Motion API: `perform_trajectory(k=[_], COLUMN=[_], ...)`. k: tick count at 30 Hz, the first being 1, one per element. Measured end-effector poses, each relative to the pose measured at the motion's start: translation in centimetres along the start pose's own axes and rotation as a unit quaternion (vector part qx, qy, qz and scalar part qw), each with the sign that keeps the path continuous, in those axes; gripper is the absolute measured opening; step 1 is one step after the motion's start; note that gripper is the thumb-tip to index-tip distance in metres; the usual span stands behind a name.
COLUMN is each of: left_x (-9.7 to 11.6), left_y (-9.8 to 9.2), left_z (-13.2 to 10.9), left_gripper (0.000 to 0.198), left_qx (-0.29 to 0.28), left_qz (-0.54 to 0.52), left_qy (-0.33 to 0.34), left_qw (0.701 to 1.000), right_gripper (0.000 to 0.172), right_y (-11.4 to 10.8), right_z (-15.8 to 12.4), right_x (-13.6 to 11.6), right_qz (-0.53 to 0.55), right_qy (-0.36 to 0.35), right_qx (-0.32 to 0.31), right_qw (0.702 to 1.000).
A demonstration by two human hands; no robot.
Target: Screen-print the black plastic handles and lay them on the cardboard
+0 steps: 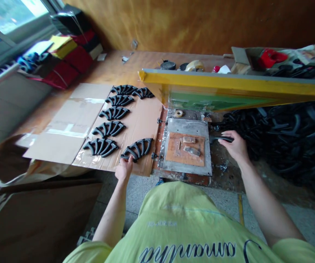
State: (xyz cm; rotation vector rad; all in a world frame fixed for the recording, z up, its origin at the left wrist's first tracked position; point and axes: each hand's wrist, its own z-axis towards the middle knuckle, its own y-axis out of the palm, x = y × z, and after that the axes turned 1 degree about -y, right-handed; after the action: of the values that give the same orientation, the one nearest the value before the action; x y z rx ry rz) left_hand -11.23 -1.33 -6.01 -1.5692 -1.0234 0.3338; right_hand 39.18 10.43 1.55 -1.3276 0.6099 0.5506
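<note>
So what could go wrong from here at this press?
The raised yellow screen frame hangs over the metal platen and could drop on the right hand, which grips a black part. The black moulded piece under the left hand sits close to the cardboard's edge and could slip off.

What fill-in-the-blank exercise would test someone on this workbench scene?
The left hand touches one of ____ black arched ribbed pieces lying on a flattened brown cardboard sheet. The right hand grips a black moulded piece beside a grey metal plate. That plate carries a flat ____ pad. Above it, a raised frame with green mesh has a ____ bar along its edge.

Missing words: seven; orange; yellow.
</note>
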Motion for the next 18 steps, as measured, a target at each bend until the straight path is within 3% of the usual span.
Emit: perform_trajectory(k=[3, 5, 7, 12, 18], left_x=[1.7, 3.2, 4.6, 6.8, 6.8], left_y=[0.8, 1.9, 2.9, 4.3, 3.9], left_z=[-3.2, -4.9, -5.8, -4.8, -3.3], left_gripper=[0.051, 0.056, 0.062, 0.064, 0.055], left_qx=[0.093, 0.105, 0.098, 0.079, 0.069], left_qz=[0.047, 0.07, 0.087, 0.093, 0.094], left_qy=[0.092, 0.148, 0.146, 0.106, 0.101], left_qw=[0.99, 0.981, 0.981, 0.987, 0.988], right_gripper=[0.027, 0.024, 0.024, 0.033, 0.035], right_y=[2.9, 5.4, 7.6, 10.5, 10.6], right_z=[-1.3, -2.4, -3.3, -4.0, -3.7], right_x=[-3.4, -4.7, -5.2, -5.1, -4.9], right_qz=[0.105, 0.115, 0.089, -0.038, -0.106], right_qy=[-0.067, -0.129, -0.187, -0.278, -0.339], right_qx=[-0.054, -0.086, -0.099, -0.077, -0.051], right_qw=[0.991, 0.981, 0.973, 0.957, 0.933])
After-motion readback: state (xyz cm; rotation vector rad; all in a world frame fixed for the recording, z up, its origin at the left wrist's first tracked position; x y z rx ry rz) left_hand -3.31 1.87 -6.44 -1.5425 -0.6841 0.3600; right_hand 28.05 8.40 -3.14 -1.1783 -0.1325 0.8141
